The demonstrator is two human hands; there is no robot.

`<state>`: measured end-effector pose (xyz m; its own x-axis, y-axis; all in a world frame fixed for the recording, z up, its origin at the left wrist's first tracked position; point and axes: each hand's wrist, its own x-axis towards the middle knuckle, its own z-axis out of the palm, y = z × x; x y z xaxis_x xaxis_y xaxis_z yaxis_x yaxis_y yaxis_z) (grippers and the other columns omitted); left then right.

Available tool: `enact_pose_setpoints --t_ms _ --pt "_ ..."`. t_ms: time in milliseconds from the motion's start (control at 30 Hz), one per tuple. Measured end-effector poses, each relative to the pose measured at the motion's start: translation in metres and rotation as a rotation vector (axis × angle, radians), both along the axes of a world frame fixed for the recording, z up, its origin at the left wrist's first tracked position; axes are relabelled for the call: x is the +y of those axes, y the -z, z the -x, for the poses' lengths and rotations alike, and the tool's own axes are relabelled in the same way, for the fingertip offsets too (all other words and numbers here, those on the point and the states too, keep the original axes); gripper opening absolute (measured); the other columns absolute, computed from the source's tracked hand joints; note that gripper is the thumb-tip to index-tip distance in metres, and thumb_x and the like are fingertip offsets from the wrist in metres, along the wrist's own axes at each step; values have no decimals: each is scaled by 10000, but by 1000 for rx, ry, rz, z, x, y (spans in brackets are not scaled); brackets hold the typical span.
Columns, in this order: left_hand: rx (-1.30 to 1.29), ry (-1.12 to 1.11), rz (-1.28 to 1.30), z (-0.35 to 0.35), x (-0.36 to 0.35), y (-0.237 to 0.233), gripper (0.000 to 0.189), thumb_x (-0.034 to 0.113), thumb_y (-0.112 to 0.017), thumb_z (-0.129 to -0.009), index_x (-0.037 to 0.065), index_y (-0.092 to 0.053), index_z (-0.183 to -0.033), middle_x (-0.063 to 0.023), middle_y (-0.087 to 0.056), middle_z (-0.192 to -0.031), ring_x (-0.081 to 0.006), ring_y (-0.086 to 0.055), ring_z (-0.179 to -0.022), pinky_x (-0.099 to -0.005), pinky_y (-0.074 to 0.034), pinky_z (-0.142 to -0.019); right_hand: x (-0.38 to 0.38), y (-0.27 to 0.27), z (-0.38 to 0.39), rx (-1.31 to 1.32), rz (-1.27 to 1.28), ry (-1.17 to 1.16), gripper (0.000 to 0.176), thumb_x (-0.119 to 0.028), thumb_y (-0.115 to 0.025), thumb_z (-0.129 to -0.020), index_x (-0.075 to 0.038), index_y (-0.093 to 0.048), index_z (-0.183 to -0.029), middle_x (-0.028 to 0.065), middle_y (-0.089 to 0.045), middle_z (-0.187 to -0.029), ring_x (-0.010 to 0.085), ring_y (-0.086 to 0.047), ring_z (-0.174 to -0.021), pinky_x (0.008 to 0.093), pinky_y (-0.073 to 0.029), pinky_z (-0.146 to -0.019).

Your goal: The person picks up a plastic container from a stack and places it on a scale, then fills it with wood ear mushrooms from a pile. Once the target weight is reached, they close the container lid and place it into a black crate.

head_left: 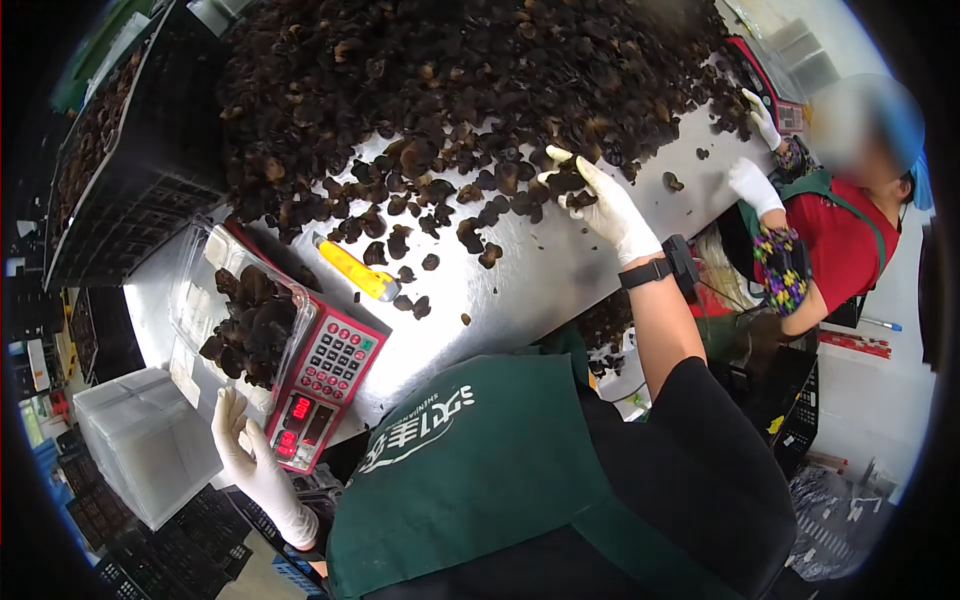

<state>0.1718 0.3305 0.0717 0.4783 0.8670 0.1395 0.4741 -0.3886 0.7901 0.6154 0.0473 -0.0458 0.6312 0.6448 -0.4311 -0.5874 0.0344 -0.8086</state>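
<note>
My right hand (612, 212), in a white glove with a black band at the wrist, reaches over the steel table. Its fingers are curled around a few dark wood ear mushrooms (566, 180), at the near edge of a large heap of wood ear mushrooms (450, 75). My left hand (246, 455), also gloved, hovers beside the red digital scale (328, 362) with its fingers apart and loosely bent, nothing visible in them. On the scale sits a clear plastic tray (192, 300) with a clump of wood ears (255, 325) inside.
A yellow utility knife (355, 268) lies on the steel table (520, 290) among scattered pieces. Stacked clear trays (150, 440) stand at the left, below a black crate (150, 150). Across the right side, a co-worker (850, 235) with gloved hands works near another red scale (752, 75).
</note>
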Motion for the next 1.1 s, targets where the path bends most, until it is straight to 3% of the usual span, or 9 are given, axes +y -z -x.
enact_pose_setpoints --t_ms 133,267,433,633,833,933,1100 --pt "-1 7 -8 -7 2 -4 453 -59 -497 -956 -4 -497 -1406 -133 -580 -1348 -218 -570 -1185 -352 -421 -1045 3 -10 6 0 33 -62 525 -521 -392 -1051 -166 -550 -1405 55 -680 -1142 98 -564 -765 202 -415 -598" --pt "10 30 -28 -5 5 -4 448 -56 -505 -955 -8 -502 -1400 -135 -582 -1347 -214 -569 -1184 -352 -417 -1048 6 -17 16 -40 74 -38 453 -321 -468 -1048 -160 -461 -1472 69 -667 -1203 103 -601 -775 209 -455 -620" --pt "12 43 -34 -3 7 -3 446 -49 -506 -958 -7 -501 -1402 -134 -582 -1347 -214 -569 -1183 -354 -416 -1050 0 -6 13 -241 108 -107 620 -14 -486 -963 -152 -324 -1545 94 -658 -1247 112 -658 -804 224 -501 -656" --pt "12 43 -17 -4 6 -3 446 -42 -496 -963 -4 -498 -1407 -135 -577 -1353 -217 -567 -1187 -358 -410 -1057 0 -1 12 -264 51 -130 582 -62 -485 -986 -102 -322 -1543 123 -626 -1313 151 -674 -944 267 -525 -770" --pt "24 58 -25 -3 8 -2 445 -36 -496 -965 -6 -495 -1409 -136 -576 -1354 -217 -565 -1188 -359 -405 -1060 -6 -1 13 -283 97 -95 476 -115 -466 -1024 -78 -399 -1494 106 -633 -1295 160 -685 -952 278 -534 -784" --pt "30 72 -28 -4 8 -2 442 -34 -496 -968 -6 -495 -1408 -138 -576 -1355 -218 -564 -1187 -357 -408 -1055 -5 -11 21 -169 117 12 416 -77 -465 -1011 -83 -492 -1426 69 -682 -1128 160 -701 -860 254 -532 -714" --pt "8 82 -13 -3 10 2 433 -22 -493 -977 -7 -491 -1410 -140 -575 -1356 -225 -564 -1188 -362 -409 -1055 -10 -6 19 -296 226 -13 300 -168 -540 -1004 -76 -636 -1273 29 -703 -986 71 -604 -673 209 -433 -555"
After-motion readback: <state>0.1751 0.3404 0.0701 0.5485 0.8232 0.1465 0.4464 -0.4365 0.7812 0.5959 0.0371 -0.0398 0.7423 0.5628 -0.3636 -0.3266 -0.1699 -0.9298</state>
